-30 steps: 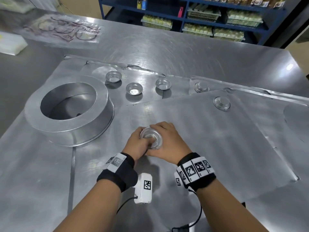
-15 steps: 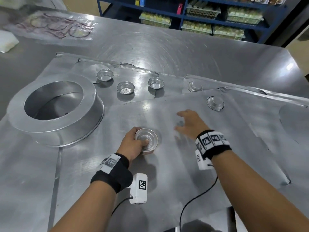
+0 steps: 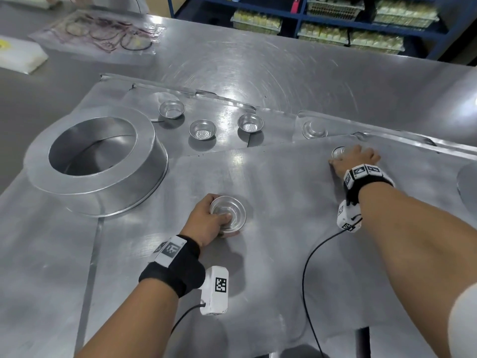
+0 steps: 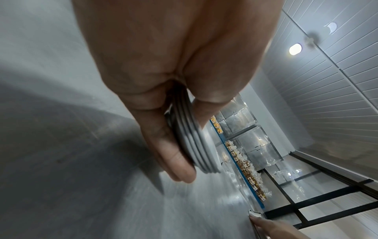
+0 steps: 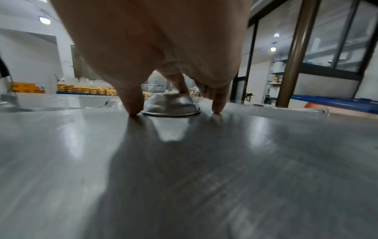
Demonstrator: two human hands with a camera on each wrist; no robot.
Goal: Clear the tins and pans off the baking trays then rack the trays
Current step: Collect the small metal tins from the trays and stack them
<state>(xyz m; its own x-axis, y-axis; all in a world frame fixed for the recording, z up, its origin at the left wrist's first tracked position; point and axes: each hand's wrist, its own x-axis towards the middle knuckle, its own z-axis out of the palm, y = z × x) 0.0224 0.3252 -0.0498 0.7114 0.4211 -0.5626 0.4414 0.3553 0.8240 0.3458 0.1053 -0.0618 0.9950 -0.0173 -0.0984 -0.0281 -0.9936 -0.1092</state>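
My left hand grips a stack of nested small tins just above the near baking tray; the left wrist view shows their stacked rims between thumb and fingers. My right hand is curled over an upturned small tin at the tray's far right. In the right wrist view the thumb tip and a fingertip touch the tray on either side of that tin, and one finger rests on top. A large ring pan sits at the left.
Three upright small tins and another upturned one lie on the farther tray. A bag of rubber bands lies at the table's far left, with blue shelving behind.
My right hand has left the stack and reached forward and right to the upturned tin. The left hand keeps hold of the stack in about the same place.
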